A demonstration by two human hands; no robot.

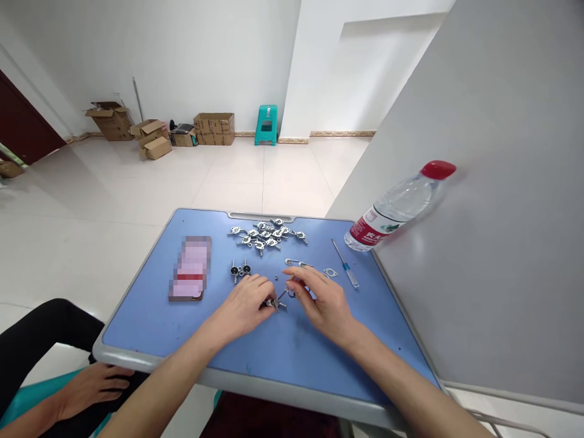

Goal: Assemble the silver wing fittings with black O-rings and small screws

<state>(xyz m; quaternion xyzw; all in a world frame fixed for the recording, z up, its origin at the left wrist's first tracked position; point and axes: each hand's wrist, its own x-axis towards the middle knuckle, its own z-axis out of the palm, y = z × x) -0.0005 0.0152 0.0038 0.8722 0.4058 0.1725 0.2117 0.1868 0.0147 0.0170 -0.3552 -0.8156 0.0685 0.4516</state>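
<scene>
My left hand (249,305) is closed on a small metal fitting (276,303) and holds it low over the blue table. Close beside it, my right hand (325,302) has its thumb and fingers pinched together at a thin metal piece (283,294), too small to name. Beyond the hands lies a pile of silvery metal fittings (265,235). Two fittings with black round faces (240,271) sit left of centre. Past my right fingers are slim metal parts (294,262), partly hidden, and a flat metal plate with a hole (330,272). A tiny nut-like piece (276,278) lies between the hands.
A blue-handled screwdriver (347,269) and a red-capped water bottle (392,210) are at the right, by a grey panel (511,231). A blurred phone-like object (191,267) lies left on the table (150,316). Another person's hand (98,386) rests at lower left.
</scene>
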